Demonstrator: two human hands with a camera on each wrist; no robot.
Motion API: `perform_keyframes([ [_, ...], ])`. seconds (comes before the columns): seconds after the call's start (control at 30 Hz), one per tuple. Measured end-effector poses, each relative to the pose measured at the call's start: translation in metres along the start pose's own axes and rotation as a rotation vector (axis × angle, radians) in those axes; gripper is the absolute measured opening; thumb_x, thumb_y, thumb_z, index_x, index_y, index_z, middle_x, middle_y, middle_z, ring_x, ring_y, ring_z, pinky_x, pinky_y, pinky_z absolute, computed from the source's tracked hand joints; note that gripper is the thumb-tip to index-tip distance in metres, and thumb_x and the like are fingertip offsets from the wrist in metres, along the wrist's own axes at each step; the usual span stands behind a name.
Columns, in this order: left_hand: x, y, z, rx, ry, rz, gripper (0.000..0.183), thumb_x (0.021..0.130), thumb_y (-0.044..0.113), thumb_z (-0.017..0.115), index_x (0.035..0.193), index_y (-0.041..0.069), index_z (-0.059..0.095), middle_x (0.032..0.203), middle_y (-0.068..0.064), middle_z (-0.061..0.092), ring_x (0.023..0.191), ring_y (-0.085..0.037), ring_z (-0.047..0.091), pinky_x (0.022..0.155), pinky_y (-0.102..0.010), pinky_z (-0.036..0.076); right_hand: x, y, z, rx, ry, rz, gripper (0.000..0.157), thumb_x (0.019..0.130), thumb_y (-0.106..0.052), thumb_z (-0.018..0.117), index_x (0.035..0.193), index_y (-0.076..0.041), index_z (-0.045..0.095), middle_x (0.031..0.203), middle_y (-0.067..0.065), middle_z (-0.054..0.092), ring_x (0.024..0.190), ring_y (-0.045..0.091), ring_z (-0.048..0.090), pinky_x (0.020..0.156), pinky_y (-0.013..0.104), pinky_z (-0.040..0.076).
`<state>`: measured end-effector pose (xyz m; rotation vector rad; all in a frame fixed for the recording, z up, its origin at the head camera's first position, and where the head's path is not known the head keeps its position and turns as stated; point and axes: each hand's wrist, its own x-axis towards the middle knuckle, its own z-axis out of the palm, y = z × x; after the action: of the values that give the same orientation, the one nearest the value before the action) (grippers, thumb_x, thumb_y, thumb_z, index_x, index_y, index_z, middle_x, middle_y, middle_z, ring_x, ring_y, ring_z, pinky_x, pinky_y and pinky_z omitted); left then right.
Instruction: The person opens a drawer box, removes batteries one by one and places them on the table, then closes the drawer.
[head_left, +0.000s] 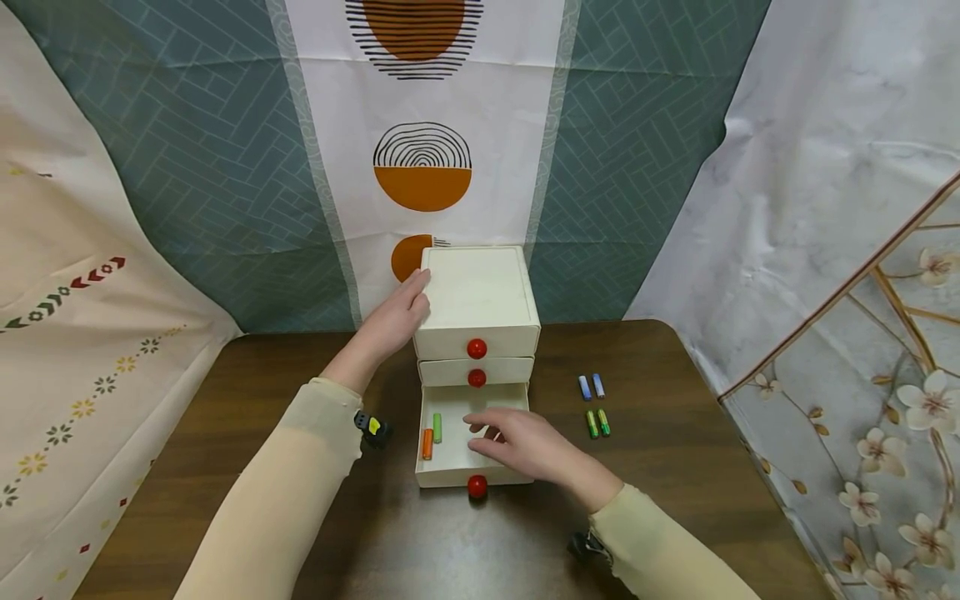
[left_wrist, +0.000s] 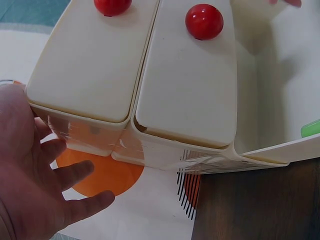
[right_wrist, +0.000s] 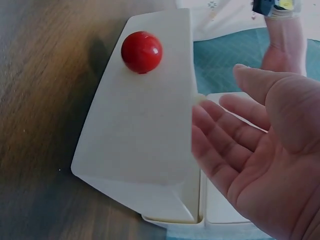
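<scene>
Looking across the room, I see a dark brown wooden desk (head_left: 660, 442) set against a teal cloth (head_left: 202, 167) whose white middle strip carries orange and black-lined round shapes. On the left hangs a cream cloth (head_left: 67, 375) with small stitched-looking motifs; on the right, a pale marbled cloth (head_left: 832, 167) with blossoms and gold lines.

At the back of the desk stands a white drawer unit (head_left: 480, 287), three drawers high, each with a red knob (head_left: 477, 348). Its bottom drawer (head_left: 453, 477) juts well out. Inside, by the left wall, an orange battery (head_left: 427, 444) lies near the front, with a green battery (head_left: 437, 428) just behind and to its right.

The person's right grip (head_left: 521, 437) hangs over that drawer, fingers loose and thumb apart, holding nothing; both batteries lie left of its fingertips. The left grip (head_left: 395, 321) rests against the unit's upper left side, fingers spread. Right of the unit, two blue-and-white batteries (head_left: 584, 387) lie behind two green-and-yellow batteries (head_left: 603, 422).
</scene>
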<state>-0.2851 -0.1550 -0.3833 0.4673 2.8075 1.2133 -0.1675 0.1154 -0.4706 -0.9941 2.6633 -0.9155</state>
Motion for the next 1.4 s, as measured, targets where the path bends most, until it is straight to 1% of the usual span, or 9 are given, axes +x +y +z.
perform_keyframes([
  [0.1,-0.001,-0.001,0.000,-0.003,0.001,0.000,0.066,0.116,0.034,0.027,0.179,0.014,0.019,0.186,-0.003,0.007,0.170,-0.022,0.006,0.137,-0.048,0.010,0.006,0.002,0.004,-0.059,0.011,-0.013,0.041,0.109,-0.032,0.073,0.143,-0.010,0.073,0.127,0.003,0.078,0.104,0.015,0.075,0.087,0.039,0.061],
  [0.23,-0.001,-0.001,0.000,-0.009,-0.003,0.002,0.066,0.116,0.034,0.027,0.179,0.014,0.018,0.186,-0.003,0.007,0.170,-0.021,0.006,0.137,-0.047,0.010,0.013,0.004,0.009,-0.098,0.001,-0.009,0.043,0.108,-0.031,0.074,0.144,-0.008,0.073,0.128,0.006,0.078,0.104,0.020,0.076,0.086,0.040,0.061],
  [0.6,0.000,-0.003,-0.001,-0.005,-0.002,0.002,0.066,0.116,0.033,0.027,0.178,0.013,0.018,0.186,-0.003,0.007,0.170,-0.021,0.006,0.137,-0.046,0.010,0.030,0.007,0.019,-0.191,-0.052,0.040,0.046,0.106,-0.033,0.077,0.145,-0.010,0.073,0.128,0.003,0.078,0.099,0.015,0.074,0.087,0.039,0.062],
  [0.9,0.001,-0.004,-0.001,-0.008,-0.002,0.011,0.067,0.116,0.034,0.028,0.179,0.013,0.018,0.186,-0.003,0.007,0.170,-0.021,0.006,0.137,-0.047,0.010,0.041,0.011,0.024,-0.238,-0.079,0.050,0.045,0.105,-0.032,0.077,0.144,-0.008,0.073,0.129,0.004,0.078,0.108,0.020,0.075,0.093,0.044,0.062],
  [1.1,0.001,-0.002,-0.002,-0.015,-0.005,0.005,0.066,0.117,0.035,0.028,0.179,0.014,0.018,0.186,-0.003,0.007,0.170,-0.021,0.006,0.137,-0.047,0.010,0.048,0.012,0.026,-0.257,-0.103,0.074,0.049,0.106,-0.036,0.076,0.146,-0.009,0.071,0.131,0.004,0.077,0.112,0.020,0.073,0.098,0.044,0.060],
  [1.2,0.002,-0.003,-0.001,-0.013,-0.006,0.003,0.066,0.117,0.035,0.028,0.179,0.014,0.018,0.186,-0.003,0.007,0.170,-0.021,0.006,0.137,-0.047,0.010,0.052,0.013,0.028,-0.270,-0.108,0.068,0.047,0.106,-0.036,0.077,0.144,-0.009,0.071,0.125,0.002,0.077,0.105,0.018,0.072,0.095,0.042,0.061],
  [1.3,0.003,-0.004,0.000,-0.009,-0.005,0.002,0.066,0.116,0.034,0.028,0.179,0.014,0.019,0.186,-0.003,0.007,0.170,-0.020,0.006,0.137,-0.047,0.010,0.057,0.013,0.030,-0.282,-0.113,0.057,0.043,0.105,-0.035,0.077,0.140,-0.010,0.072,0.114,0.000,0.076,0.095,0.017,0.068,0.088,0.040,0.060],
  [1.4,0.003,-0.004,0.000,-0.008,0.002,-0.001,0.066,0.116,0.034,0.028,0.178,0.014,0.019,0.185,-0.003,0.008,0.170,-0.019,0.006,0.137,-0.045,0.010,0.063,0.014,0.031,-0.286,-0.125,0.059,0.040,0.105,-0.035,0.078,0.136,-0.011,0.073,0.103,-0.001,0.071,0.088,0.016,0.063,0.082,0.038,0.058],
])
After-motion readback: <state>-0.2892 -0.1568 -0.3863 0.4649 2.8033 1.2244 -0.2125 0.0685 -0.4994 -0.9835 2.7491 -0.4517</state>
